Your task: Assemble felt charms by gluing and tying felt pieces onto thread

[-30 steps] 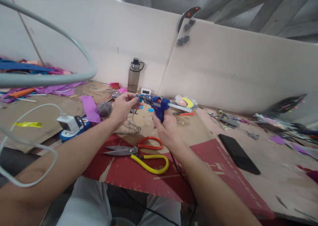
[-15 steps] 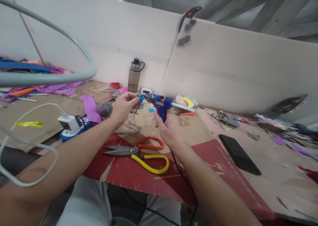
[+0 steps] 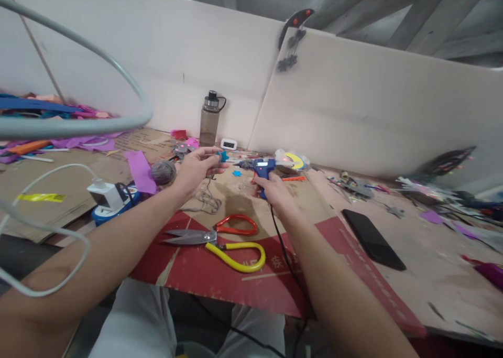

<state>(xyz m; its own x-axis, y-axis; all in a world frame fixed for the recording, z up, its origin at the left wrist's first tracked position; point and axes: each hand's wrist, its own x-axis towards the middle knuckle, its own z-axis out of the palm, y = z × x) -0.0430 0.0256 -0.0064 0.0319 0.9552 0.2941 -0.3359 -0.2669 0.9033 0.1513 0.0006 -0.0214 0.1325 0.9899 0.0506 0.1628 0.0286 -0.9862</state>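
Note:
Between the fingertips of my left hand [image 3: 201, 168] is a small blue star-shaped cutout [image 3: 223, 156], held above the cardboard. My right hand [image 3: 272, 189] is wrapped round the handle of a blue hot glue gun [image 3: 264, 167], its nozzle pointing left toward the cutout but apart from it. A pale glue stick [image 3: 288, 163] sticks out of the gun's back. Another blue cutout [image 3: 236, 173] lies on the cardboard below the nozzle. Grey yarn [image 3: 208, 201] trails beneath my left hand, beside a grey yarn ball [image 3: 163, 172].
Large scissors [image 3: 212, 237] with red and yellow handles lie on the red cardboard [image 3: 275, 290] in front. A black phone [image 3: 373, 238] rests at right. A bottle [image 3: 209, 119] stands at the back. At left are a charger [image 3: 105, 194] and a looping white cable.
The glue gun has drawn back to the right and lower, away from the blue cutout, and now sits more level. My left hand keeps its pinch. The view has shifted slightly.

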